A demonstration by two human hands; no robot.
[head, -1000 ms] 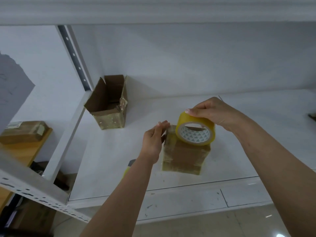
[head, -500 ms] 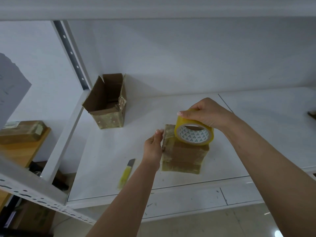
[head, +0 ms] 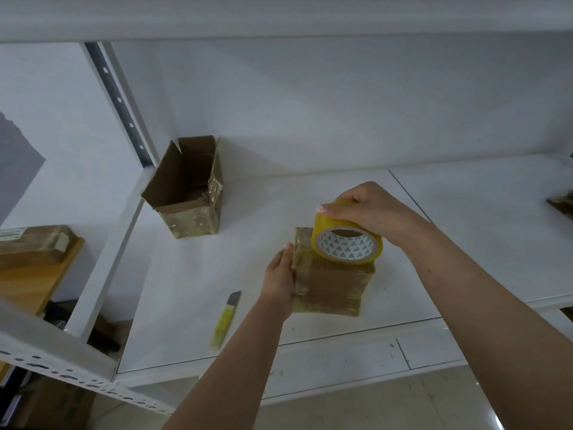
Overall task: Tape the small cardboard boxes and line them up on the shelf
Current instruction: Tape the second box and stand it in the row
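A small closed cardboard box [head: 333, 282] wrapped in shiny tape stands on the white shelf [head: 465, 243] near its front edge. My right hand [head: 369, 209] grips a yellow tape roll [head: 347, 243] from above and holds it on the box's top. My left hand [head: 279, 274] presses flat against the box's left side, fingers straight, on the tape strip there. A second small cardboard box [head: 189, 193], open with flaps up, stands at the shelf's back left.
A yellow utility knife [head: 224, 321] lies on the shelf left of my left arm. The white slotted upright [head: 117, 100] rises at the left. A taped parcel [head: 34, 246] rests on a wooden surface at far left. Another object [head: 562, 204] shows at the right edge.
My left hand slid down from the box's top corner to lie flat along its left side. The tape roll stays on the box top. My arm shifted, uncovering the knife.
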